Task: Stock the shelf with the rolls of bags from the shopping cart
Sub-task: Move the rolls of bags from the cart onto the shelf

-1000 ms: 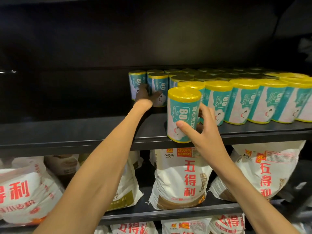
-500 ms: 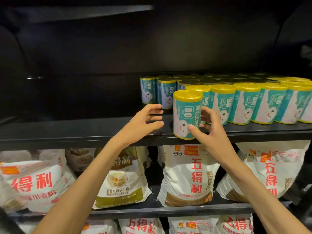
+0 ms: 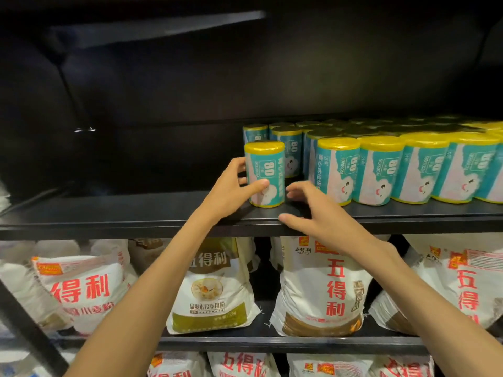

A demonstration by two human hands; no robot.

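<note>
A teal and white roll of bags point(image 3: 268, 170) with a yellow top stands upright on the black shelf point(image 3: 122, 216), just left of the front row. My left hand point(image 3: 231, 190) grips it, thumb across its front and fingers round its left side. My right hand point(image 3: 313, 213) hovers beside the roll's right side with fingers spread and holds nothing. Several more rolls point(image 3: 381, 170) fill the shelf to the right in rows. The shopping cart is out of view.
The left half of the black shelf is dark and bare of rolls. Below it, white flour sacks point(image 3: 324, 289) with red characters crowd the lower shelf, with more sacks point(image 3: 239, 364) under that. A dark upright post point(image 3: 30, 333) runs at the lower left.
My left hand came back from the rear rolls and took hold of the front roll. My right hand let go of that roll, which now stands further left and back on the shelf.
</note>
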